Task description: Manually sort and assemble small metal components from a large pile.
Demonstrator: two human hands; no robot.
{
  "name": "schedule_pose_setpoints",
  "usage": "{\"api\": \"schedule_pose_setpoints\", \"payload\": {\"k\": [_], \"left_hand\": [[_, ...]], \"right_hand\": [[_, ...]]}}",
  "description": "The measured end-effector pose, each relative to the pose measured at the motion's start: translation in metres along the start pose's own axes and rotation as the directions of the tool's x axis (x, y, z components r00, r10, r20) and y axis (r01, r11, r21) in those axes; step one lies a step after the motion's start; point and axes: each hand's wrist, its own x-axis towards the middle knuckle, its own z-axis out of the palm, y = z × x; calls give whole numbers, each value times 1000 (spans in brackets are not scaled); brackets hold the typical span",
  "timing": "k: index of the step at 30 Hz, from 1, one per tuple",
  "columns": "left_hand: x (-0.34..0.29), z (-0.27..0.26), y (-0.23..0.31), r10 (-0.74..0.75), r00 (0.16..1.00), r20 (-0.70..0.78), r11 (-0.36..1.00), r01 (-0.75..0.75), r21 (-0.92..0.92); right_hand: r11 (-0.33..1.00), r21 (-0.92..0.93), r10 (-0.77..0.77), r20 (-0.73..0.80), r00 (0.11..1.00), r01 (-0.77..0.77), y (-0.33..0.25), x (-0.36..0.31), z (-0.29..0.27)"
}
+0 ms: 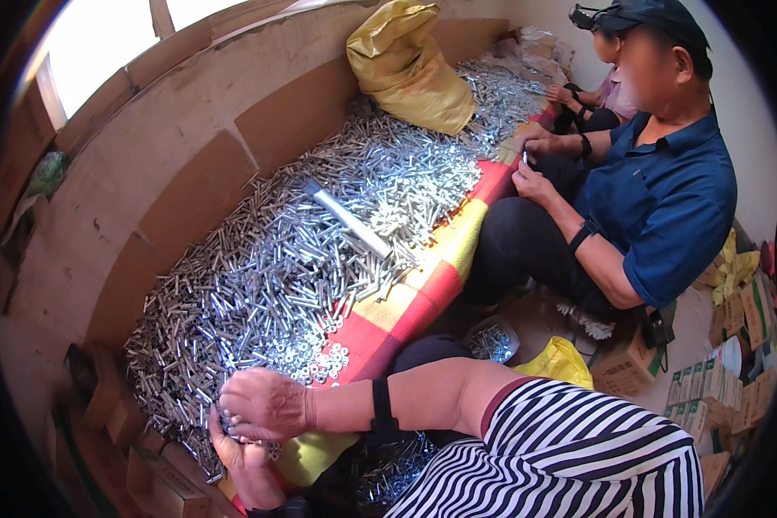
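My right hand is bent over my left hand at the near left end of a large heap of metal anchor bolts. Both hands are closed, fingers meeting around a small dark, shiny piece that my knuckles mostly hide. Just beyond my right wrist lie loose nuts and washers, spread on a red and yellow checked cloth. Under my right forearm, more metal bolts lie in shadow near my lap.
A pale strip rests on the heap, and a yellow sack stands behind it. Cardboard lines the wall. Right of me a co-worker handles a small part; another person sits beyond. A bowl and cartons are nearby.
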Motion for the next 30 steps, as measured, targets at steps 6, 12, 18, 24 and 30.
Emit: {"api": "schedule_pose_setpoints", "payload": {"k": [6, 12, 18, 24, 30], "left_hand": [[7, -6, 21, 30, 999, 27, 994, -33, 104], [23, 41, 37, 111, 982, 151, 967, -142, 214], [32, 77, 32, 153, 960, 234, 924, -223, 311], [31, 87, 5, 154, 957, 245, 874, -248, 419], [16, 84, -24, 160, 959, 235, 817, -262, 513]], "right_hand": [[891, -118, -452, -113, 885, 439, -7, 8, 17], [941, -199, -251, 136, 958, 275, -2, 2, 21], [870, -119, -487, -53, 872, 479, 1, 18, 15], [936, -129, -322, 68, 944, 329, 14, 9, 24], [921, -170, -370, -100, 923, 351, 11, 7, 22]]}}
